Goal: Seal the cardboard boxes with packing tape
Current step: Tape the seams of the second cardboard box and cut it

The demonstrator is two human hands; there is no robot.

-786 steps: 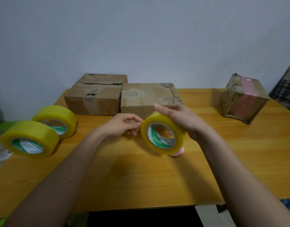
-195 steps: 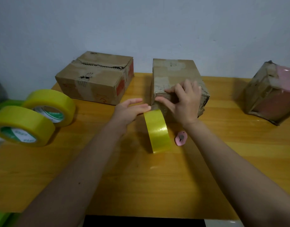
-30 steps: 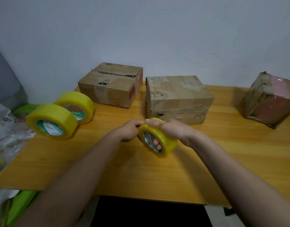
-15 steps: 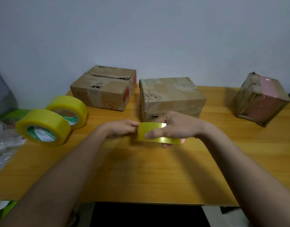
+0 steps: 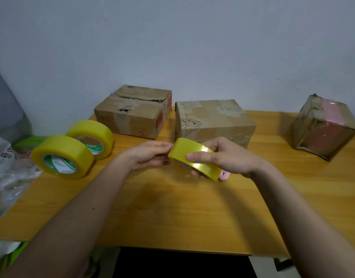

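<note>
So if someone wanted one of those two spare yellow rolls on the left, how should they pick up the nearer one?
The nearer spare roll stands on edge, its hole facing the viewer. Probably best from above: thumb on the front face or in the core, fingers behind, grip spanning its width. The second roll sits close behind, so fingers need care there.

A wooden table (image 5: 172, 217) with a yellow-orange grain carries everything. Taking the middle cardboard box (image 5: 212, 119) at the back edge as the landmark: a second cardboard box (image 5: 132, 111) with a torn top seam sits just beside it to the left. Further left and nearer lie two yellow tape rolls (image 5: 62, 156) (image 5: 91, 135), touching each other. Well apart to its right stands a tape-wrapped box with a pink side (image 5: 325, 127). Just in front of the landmark, a small pink object (image 5: 224, 175) lies on the wood, mostly hidden.
</note>
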